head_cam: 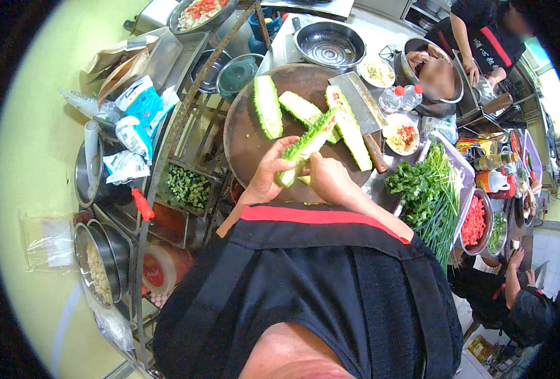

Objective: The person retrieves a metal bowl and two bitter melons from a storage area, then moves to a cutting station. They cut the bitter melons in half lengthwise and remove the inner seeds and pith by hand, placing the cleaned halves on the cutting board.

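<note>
My left hand [271, 169] grips the lower end of a bitter melon half [311, 140], its bumpy green skin facing up and left and its pale inside partly showing. Against the inside near that end rest the curled fingers of my right hand [330, 176]; whether they hold a small tool is hidden. Below and behind the hands is a round wooden chopping board [242, 132]. Other melon halves lie on it: one at the left [267, 107], one behind the held piece [300, 108], and one at the right [353, 132]. A cleaver [358, 102] lies at the board's right edge.
A black pan [330, 45] stands beyond the board. Bowls of chopped garlic [376, 72] and chopped chili [402, 136] sit to the right, near a basket of herbs [424, 189]. A metal rack [185, 106] runs along the left. Two other people work at the right.
</note>
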### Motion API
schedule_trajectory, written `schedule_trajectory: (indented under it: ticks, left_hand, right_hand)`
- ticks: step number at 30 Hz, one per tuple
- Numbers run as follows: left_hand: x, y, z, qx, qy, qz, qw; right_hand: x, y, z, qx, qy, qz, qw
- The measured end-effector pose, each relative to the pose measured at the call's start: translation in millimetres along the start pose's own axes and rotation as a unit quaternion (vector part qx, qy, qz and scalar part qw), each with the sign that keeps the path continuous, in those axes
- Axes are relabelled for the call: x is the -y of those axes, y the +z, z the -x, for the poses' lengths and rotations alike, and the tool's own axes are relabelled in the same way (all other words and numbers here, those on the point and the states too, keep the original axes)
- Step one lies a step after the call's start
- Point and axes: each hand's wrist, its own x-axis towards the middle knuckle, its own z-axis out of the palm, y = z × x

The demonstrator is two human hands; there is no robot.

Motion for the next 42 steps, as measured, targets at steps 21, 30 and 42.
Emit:
schedule_trajectory:
  ticks: [21, 30, 42]
  left_hand:
    - [21.7, 10.9, -5.2, -0.114, 0.054, -0.108, 0.986]
    - [18.9, -1.5, -41.1, -0.090, 0.140, -0.001, 0.986]
    - [3.5, -9.4, -25.1, -0.059, 0.125, 0.048, 0.989]
  right_hand:
    - [-2.9, 21.0, 6.8, 0.045, 0.024, -0.045, 0.998]
    - [1.6, 23.3, 11.2, 0.022, 0.015, 0.013, 1.000]
    - [-14.9, -13.2, -9.2, -0.039, 0.033, 0.022, 0.998]
